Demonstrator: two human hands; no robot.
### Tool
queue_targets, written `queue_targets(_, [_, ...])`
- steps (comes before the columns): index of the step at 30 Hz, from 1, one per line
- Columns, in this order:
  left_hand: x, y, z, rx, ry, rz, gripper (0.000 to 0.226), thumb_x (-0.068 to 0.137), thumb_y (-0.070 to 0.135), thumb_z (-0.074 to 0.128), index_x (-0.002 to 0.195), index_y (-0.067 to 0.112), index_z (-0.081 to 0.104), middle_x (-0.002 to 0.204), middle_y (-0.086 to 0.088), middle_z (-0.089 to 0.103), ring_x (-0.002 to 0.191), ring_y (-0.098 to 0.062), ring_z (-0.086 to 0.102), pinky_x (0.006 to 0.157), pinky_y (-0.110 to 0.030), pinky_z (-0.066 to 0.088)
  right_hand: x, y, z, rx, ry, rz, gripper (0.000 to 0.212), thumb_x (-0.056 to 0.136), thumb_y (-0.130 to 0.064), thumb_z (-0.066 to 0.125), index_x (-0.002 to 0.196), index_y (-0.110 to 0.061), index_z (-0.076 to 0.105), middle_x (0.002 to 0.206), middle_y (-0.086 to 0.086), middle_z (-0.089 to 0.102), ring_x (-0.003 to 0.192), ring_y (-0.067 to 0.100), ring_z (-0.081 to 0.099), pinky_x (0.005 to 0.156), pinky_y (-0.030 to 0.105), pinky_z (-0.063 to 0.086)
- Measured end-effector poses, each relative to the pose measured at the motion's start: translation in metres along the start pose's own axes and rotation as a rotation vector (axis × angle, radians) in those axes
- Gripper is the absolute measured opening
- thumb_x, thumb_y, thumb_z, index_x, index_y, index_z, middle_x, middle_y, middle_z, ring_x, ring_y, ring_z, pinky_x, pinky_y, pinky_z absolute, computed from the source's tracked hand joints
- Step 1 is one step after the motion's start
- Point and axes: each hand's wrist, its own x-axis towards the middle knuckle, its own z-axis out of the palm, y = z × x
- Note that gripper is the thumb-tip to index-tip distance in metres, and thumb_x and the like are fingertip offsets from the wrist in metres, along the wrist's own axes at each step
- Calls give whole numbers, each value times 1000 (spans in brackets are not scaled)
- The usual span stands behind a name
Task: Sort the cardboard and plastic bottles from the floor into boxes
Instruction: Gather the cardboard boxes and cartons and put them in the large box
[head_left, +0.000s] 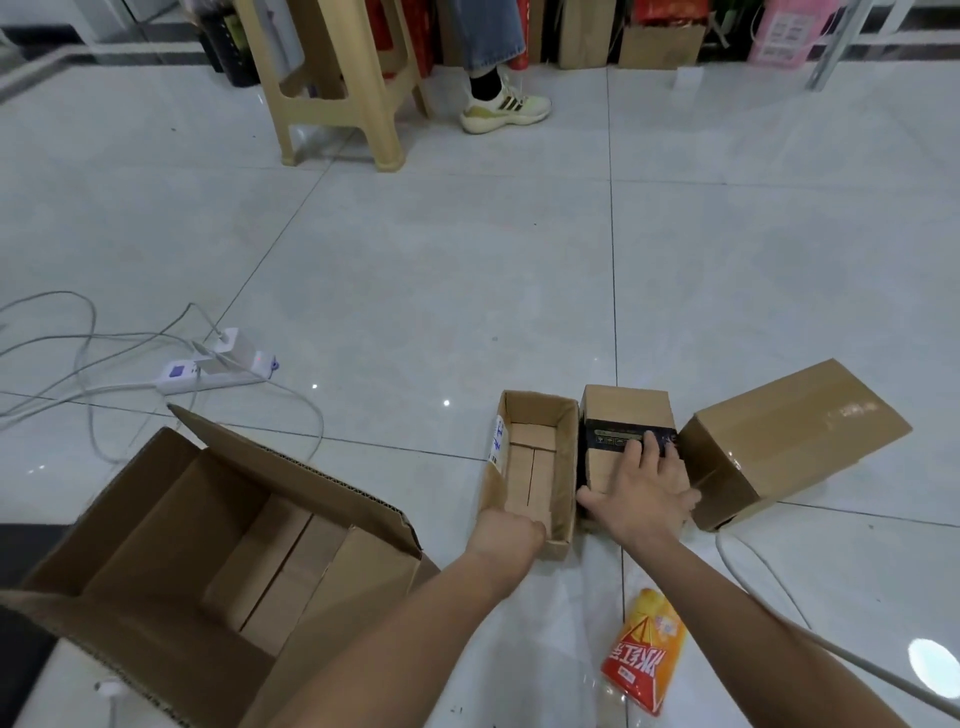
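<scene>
A small open cardboard box (563, 447) stands on the floor in the lower middle. My left hand (506, 530) grips its near end wall, fingers hidden inside. Right beside it lies a small closed cardboard box with a black label (626, 410); my right hand (647, 480) rests flat on top of it, fingers spread toward the label. A bigger closed cardboard box (795, 431) lies tilted to the right. A large open cardboard box (218, 545) stands at the lower left. A plastic bottle with a red and yellow label (644, 649) lies between my forearms.
A white power strip (218, 371) with trailing cables lies left of the boxes. A beige plastic stool (337, 88) and a person's leg in jeans and a sneaker (506, 106) are at the back. Boxes and bags line the far wall. A white cable (769, 577) runs past my right arm.
</scene>
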Motion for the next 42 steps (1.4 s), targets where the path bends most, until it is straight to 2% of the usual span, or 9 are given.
queue_targets(3, [-20, -3, -50, -83, 68, -51, 43, 82, -10, 51, 123, 6, 47, 116, -14, 63, 103, -34, 63, 54, -28, 29, -4, -3, -46, 27, 18, -22, 83, 81, -67, 41, 149, -25, 20, 159, -2, 17, 145, 27, 13, 106, 60, 28])
queue_targets(8, [-94, -21, -167, -103, 113, -104, 42, 82, -7, 53, 121, 8, 49, 110, -11, 67, 97, -32, 65, 50, -25, 25, -41, -20, -178, -37, 59, -143, 77, 84, -65, 35, 150, -32, 16, 160, -5, 13, 147, 26, 10, 107, 54, 25])
queue_targets(12, [-183, -40, -274, -124, 156, -186, 43, 84, -7, 51, 123, 9, 48, 110, -10, 66, 98, -30, 64, 67, -31, 33, -88, -42, -314, -95, 73, -216, 74, 85, -66, 29, 150, -34, 15, 159, -7, 15, 146, 23, 12, 104, 58, 25])
queue_targets(17, [-320, -59, -391, -149, 113, -316, 47, 83, -4, 57, 128, 8, 47, 115, -14, 61, 107, -32, 56, 85, -36, 41, -173, -78, -479, -235, 114, -418, 73, 85, -68, 25, 149, -33, 19, 156, -8, 22, 142, 22, 20, 100, 54, 31])
queue_targets(23, [-492, -56, -479, -282, 61, -540, 34, 90, 9, 55, 123, 14, 49, 117, -12, 60, 109, -29, 55, 95, -39, 42, -296, -127, -607, -251, 86, -688, 77, 82, -70, 17, 149, -32, 20, 155, -6, 25, 142, 23, 23, 101, 57, 31])
queue_targets(26, [-565, -39, -486, -389, 45, -732, 30, 91, 19, 55, 120, 15, 53, 117, -10, 60, 110, -30, 54, 101, -39, 38, -356, -152, -637, -299, 40, -889, 74, 86, -68, 25, 150, -32, 17, 158, -5, 19, 144, 23, 18, 104, 58, 27])
queue_targets(34, [-734, 73, -427, -694, -9, -1289, 44, 85, -3, 54, 127, 10, 49, 120, -13, 61, 112, -33, 56, 96, -38, 39, -545, -197, -631, -541, 17, -1536, 73, 90, -66, 20, 153, -31, 9, 161, -5, 11, 146, 23, 14, 106, 51, 26])
queue_targets(37, [-790, 130, -410, -824, -17, -1503, 42, 86, -4, 52, 124, 11, 49, 120, -14, 60, 113, -33, 55, 86, -37, 40, -631, -193, -608, -590, -14, -1764, 73, 89, -67, 22, 152, -31, 11, 160, -6, 13, 146, 23, 15, 105, 54, 27])
queue_targets(42, [-859, 240, -374, -1016, -99, -1805, 32, 88, 4, 53, 120, 11, 55, 118, -12, 61, 111, -32, 57, 95, -39, 40, -766, -148, -562, -657, -56, -2115, 71, 90, -64, 27, 151, -31, 14, 159, -4, 17, 145, 25, 16, 107, 55, 24])
